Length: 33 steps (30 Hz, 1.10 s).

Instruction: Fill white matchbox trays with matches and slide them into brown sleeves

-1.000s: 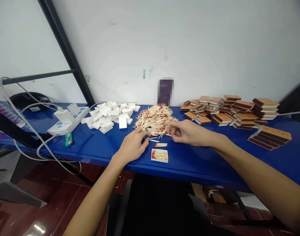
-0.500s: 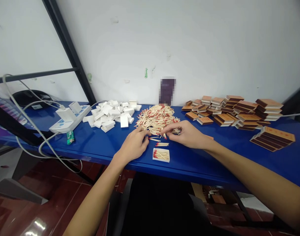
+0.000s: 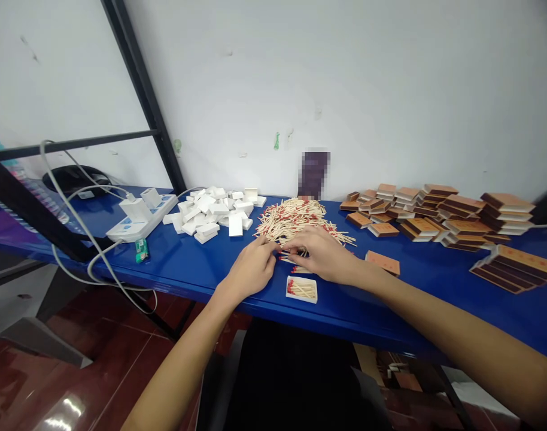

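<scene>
A pile of red-tipped matches (image 3: 295, 218) lies on the blue table at the back. My left hand (image 3: 252, 263) rests at the pile's near left edge, thumb and fingers curled together; whatever is between them is too small to make out. Close against it, my right hand (image 3: 327, 254) bends its thumb and forefinger around a few loose matches (image 3: 286, 258). Beneath the right hand lies a short row of matches (image 3: 301, 270), partly covered. Nearer me sits a white matchbox tray (image 3: 301, 297) with several matches in it, heads to the left.
White matchbox trays (image 3: 210, 208) are heaped left of the pile. Orange-and-brown matchboxes (image 3: 424, 227) are stacked at the right, and one matchbox (image 3: 382, 262) lies beside my right forearm. A power strip (image 3: 141, 224) with cables and a green packet (image 3: 142, 251) are at the left.
My right hand has moved left and toward me from the pile's edge, closer to my left hand, and now partly covers the short row. The view has shifted slightly.
</scene>
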### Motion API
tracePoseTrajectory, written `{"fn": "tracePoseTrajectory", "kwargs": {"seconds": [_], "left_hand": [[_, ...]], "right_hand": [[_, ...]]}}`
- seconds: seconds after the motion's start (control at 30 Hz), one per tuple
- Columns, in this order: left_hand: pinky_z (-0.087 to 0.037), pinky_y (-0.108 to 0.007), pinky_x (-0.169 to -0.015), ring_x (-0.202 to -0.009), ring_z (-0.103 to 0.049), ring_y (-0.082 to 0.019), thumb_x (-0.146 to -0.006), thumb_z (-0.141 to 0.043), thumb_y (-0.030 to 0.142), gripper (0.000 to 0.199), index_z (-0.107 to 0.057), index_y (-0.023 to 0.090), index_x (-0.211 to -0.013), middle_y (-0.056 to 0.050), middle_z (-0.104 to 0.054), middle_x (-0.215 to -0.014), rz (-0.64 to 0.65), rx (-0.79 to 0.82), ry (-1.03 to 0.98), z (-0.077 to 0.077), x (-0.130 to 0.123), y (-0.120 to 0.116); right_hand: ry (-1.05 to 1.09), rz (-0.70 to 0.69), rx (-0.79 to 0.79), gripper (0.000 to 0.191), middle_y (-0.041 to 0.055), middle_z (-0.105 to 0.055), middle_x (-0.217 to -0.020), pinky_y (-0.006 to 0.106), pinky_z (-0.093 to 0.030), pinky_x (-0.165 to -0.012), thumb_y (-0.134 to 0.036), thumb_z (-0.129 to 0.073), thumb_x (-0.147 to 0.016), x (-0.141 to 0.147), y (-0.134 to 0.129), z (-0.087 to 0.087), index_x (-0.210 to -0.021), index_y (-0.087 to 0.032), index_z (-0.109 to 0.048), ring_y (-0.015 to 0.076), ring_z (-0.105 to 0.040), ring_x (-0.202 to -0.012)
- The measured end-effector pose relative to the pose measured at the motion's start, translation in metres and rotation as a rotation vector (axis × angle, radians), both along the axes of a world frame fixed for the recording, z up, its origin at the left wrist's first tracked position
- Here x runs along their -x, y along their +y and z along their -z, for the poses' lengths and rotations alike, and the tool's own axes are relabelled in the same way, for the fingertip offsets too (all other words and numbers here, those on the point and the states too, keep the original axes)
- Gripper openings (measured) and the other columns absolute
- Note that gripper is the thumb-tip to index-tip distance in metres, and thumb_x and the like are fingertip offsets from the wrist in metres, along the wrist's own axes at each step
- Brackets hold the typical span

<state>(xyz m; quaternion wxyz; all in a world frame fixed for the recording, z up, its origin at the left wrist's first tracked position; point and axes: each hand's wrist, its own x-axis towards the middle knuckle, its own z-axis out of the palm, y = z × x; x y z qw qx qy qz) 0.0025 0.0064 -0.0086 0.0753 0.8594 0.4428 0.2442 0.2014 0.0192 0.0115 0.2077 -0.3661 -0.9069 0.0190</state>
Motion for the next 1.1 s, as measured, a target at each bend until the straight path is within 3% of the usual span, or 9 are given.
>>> {"fn": "tracePoseTrajectory", "kwargs": {"seconds": [0.23, 0.57, 0.77, 0.9, 1.1], "left_hand": [[-0.046, -0.035, -0.084, -0.092, -0.059, -0.022, -0.091, -0.039, 0.007, 0.031, -0.065, 0.017, -0.105, -0.007, -0.058, -0.097, -0.016, 0.017, 0.014, -0.003, -0.001, -0.002], [-0.047, -0.035, -0.085, -0.093, -0.058, -0.022, -0.091, -0.039, 0.009, 0.031, -0.066, 0.017, -0.103, -0.007, -0.058, -0.096, -0.003, 0.012, 0.017, -0.003, 0.0, -0.002], [-0.046, -0.036, -0.085, -0.093, -0.059, -0.022, -0.091, -0.039, 0.01, 0.03, -0.066, 0.018, -0.103, -0.007, -0.058, -0.095, 0.005, 0.003, 0.009, -0.002, 0.0, -0.001], [-0.046, -0.035, -0.085, -0.092, -0.059, -0.022, -0.092, -0.039, 0.011, 0.029, -0.066, 0.018, -0.102, -0.006, -0.058, -0.095, -0.004, 0.004, 0.014, -0.002, 0.0, -0.001], [-0.046, -0.035, -0.082, -0.089, -0.058, -0.022, -0.091, -0.04, 0.012, 0.026, -0.064, 0.018, -0.097, -0.007, -0.056, -0.093, -0.017, 0.008, 0.031, -0.003, -0.001, -0.002]], "right_hand": [[0.016, -0.022, 0.028, 0.012, 0.0054, -0.073, -0.089, 0.035, -0.04, -0.081, -0.021, -0.062, -0.091, -0.001, 0.0, 0.002, -0.093, -0.02, -0.073, 0.0223, -0.058, -0.088], [0.018, -0.04, 0.088, 0.013, 0.0027, -0.073, -0.079, 0.033, -0.04, -0.079, -0.017, -0.062, -0.088, -0.002, 0.001, 0.001, -0.085, -0.021, -0.074, 0.0213, -0.056, -0.083], [0.02, -0.025, 0.122, 0.015, 0.0024, -0.074, -0.084, 0.033, -0.042, -0.083, -0.012, -0.062, -0.081, 0.0, 0.002, -0.001, -0.088, -0.02, -0.073, 0.0204, -0.062, -0.086], [-0.008, -0.048, 0.192, 0.016, 0.0018, -0.074, -0.083, 0.029, -0.043, -0.075, -0.01, -0.061, -0.078, -0.001, 0.005, -0.005, -0.085, -0.019, -0.072, 0.018, -0.065, -0.079], [-0.216, 0.012, 0.261, 0.017, 0.0003, -0.072, -0.075, 0.025, -0.038, -0.06, -0.01, -0.063, -0.071, 0.009, 0.007, -0.022, -0.083, -0.02, -0.069, 0.0169, -0.062, -0.069]]}}
